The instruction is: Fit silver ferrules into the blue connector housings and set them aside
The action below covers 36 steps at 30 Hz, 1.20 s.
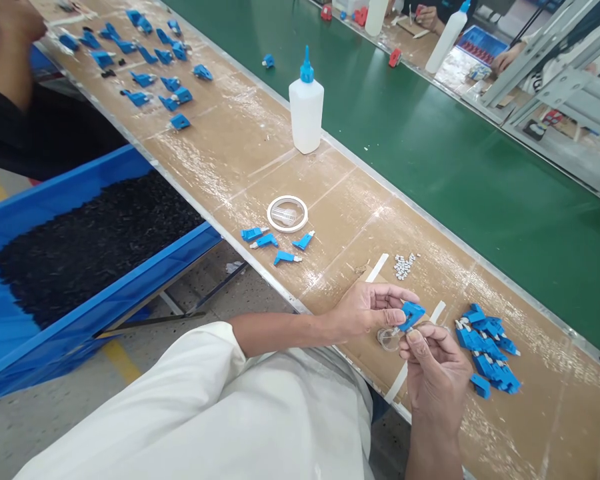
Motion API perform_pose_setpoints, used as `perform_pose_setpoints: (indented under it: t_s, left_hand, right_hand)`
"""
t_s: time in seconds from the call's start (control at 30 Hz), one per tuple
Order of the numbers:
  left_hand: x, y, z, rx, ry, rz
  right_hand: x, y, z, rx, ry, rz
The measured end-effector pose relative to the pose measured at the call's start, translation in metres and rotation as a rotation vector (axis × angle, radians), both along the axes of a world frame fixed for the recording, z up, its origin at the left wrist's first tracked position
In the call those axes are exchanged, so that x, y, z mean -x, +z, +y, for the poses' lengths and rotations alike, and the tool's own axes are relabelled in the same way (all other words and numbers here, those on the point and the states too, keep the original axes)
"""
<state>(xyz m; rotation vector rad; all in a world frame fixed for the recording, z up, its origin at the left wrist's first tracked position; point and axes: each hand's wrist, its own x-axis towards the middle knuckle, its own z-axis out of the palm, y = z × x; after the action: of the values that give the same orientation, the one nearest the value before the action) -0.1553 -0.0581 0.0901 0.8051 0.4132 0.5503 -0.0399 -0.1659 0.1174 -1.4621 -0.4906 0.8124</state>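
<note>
Between thumb and fingers, my left hand grips a small blue plastic part with a slot in it. My right hand is pinched at the lower edge of that part; whatever lies between its fingertips is too small to make out. Below the left hand sits a round clear dish, partly hidden. A little pile of small grey-white pieces lies just beyond the hands. To the right is a heap of similar blue parts. Left of my hands, several blue parts lie apart near a white tape roll.
A white squeeze bottle with a blue nozzle stands by the green conveyor belt. More blue parts are scattered at the far left, near another person's arm. A blue bin of black pieces stands beside the table. Co-workers' hands show across the belt.
</note>
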Motion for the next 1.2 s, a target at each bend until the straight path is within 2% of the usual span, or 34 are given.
perform_pose_setpoints:
  t_s: [0.17,0.47,0.63,0.77,0.93,1.07,1.13,1.2]
  left_hand:
    - [-0.001,0.002,-0.001,-0.046,-0.039,0.034]
    - [-0.001,0.008,-0.001,-0.108,-0.043,0.053]
    - [-0.006,0.016,0.002,-0.104,-0.016,0.060]
    - [-0.013,0.022,0.009,-0.093,-0.026,0.101]
    - [-0.027,0.023,0.015,-0.130,-0.024,0.120]
    - [-0.053,0.017,0.027,-0.283,0.008,0.184]
    - [-0.080,0.016,0.046,-0.463,0.024,0.320]
    - [-0.116,0.019,0.077,-0.718,0.022,0.565]
  right_hand:
    - [-0.007,-0.002,-0.001,0.039,0.041,0.188]
    - [-0.008,-0.004,0.001,0.032,0.070,0.232]
    - [-0.018,0.001,0.000,0.053,0.118,0.249]
    - [-0.030,0.005,-0.017,0.069,0.117,0.158]
    - [-0.047,-0.002,-0.064,0.084,0.016,0.119]
    - [-0.049,-0.008,-0.102,0.120,-0.008,0.117]
    - [-0.044,-0.009,-0.113,0.135,-0.042,0.126]
    - [-0.037,-0.010,-0.119,0.143,-0.121,0.133]
